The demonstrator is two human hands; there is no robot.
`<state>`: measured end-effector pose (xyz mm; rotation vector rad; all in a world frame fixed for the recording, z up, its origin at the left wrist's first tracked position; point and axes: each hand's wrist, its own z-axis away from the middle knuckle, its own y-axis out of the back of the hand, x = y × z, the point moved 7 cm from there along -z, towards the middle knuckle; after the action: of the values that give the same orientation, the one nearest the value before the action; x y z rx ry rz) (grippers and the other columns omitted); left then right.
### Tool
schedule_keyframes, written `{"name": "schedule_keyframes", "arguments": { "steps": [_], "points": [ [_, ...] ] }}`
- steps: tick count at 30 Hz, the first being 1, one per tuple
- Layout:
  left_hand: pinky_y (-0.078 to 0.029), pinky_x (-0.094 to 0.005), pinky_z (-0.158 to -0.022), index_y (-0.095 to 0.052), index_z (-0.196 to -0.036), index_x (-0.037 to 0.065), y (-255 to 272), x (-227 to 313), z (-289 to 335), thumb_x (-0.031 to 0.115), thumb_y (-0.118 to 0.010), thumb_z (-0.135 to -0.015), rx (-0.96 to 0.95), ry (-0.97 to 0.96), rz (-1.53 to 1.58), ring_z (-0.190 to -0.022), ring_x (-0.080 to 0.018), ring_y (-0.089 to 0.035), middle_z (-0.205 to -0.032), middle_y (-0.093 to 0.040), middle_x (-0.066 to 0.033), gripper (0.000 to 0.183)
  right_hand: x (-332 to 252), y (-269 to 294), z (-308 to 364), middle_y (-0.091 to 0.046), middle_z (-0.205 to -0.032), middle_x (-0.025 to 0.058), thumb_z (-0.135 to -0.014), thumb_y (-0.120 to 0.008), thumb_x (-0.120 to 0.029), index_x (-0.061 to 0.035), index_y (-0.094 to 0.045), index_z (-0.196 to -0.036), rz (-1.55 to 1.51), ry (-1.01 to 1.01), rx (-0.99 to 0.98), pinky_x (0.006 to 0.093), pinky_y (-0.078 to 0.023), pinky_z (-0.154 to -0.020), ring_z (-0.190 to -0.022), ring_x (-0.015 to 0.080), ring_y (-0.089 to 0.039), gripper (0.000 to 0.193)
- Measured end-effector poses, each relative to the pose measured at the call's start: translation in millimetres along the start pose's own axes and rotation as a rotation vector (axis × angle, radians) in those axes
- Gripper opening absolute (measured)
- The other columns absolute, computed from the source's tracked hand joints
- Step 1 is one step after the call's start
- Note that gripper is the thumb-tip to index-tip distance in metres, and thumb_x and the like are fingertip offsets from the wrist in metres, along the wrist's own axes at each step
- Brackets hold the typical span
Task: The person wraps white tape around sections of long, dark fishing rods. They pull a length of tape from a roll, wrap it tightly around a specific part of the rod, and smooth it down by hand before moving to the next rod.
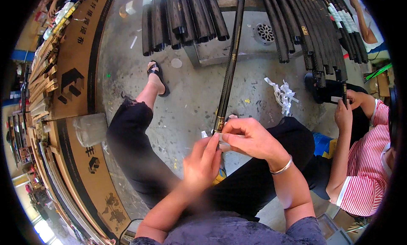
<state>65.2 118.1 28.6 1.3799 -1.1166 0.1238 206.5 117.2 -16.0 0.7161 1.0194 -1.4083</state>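
A long black fishing rod (230,71) with gold markings slants down from the top of the view to my lap. My left hand (200,162) is closed around its near end, fingertips pinched together there. From the right, my right hand (251,137), with a bangle on the wrist, is closed in a pinch at the same spot. A small white strip (224,147) shows by its fingers, against the rod's end. My fingers partly hide the rod's tip.
Black rods (178,16) lie bundled ahead, with more rods (301,29) at the far right. White strips (283,94) litter the floor. Cardboard boxes (78,71) and a clear plastic tub (90,130) stand left. At right, a person in a striped shirt (362,173) holds another rod.
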Motion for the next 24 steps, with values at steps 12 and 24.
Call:
{"name": "schedule_keyframes", "arguments": {
  "steps": [12, 24],
  "points": [
    [-0.056, -0.0374, -0.067, -0.054, -0.128, 0.003, 1.3, -1.1, 0.8, 0.000, -0.071, -0.077, 0.002, 0.011, 0.005, -0.083, -0.0332, -0.068, -0.106, -0.063, -0.0181, 0.053, -1.4, -1.2, 0.9, -0.057, -0.078, -0.0010, -0.092, -0.061, -0.012, 0.0014, -0.061, -0.086, 0.033, -0.101, -0.042, 0.0213, -0.043, -0.055, -0.067, 0.0038, -0.051, 0.015],
    [-0.056, -0.0376, -0.068, -0.055, -0.127, 0.002, 0.7, -3.2, 1.2, -0.001, -0.071, -0.078, -0.010, 0.044, 0.018, -0.084, -0.0337, -0.068, -0.105, -0.063, -0.0180, 0.052, -6.7, -0.5, -1.0, -0.057, -0.065, 0.0000, -0.090, -0.062, -0.014, 0.0022, -0.062, -0.084, 0.062, -0.035, -0.020, 0.0235, -0.039, -0.050, -0.058, 0.0049, -0.049, 0.017]
  ]
}}
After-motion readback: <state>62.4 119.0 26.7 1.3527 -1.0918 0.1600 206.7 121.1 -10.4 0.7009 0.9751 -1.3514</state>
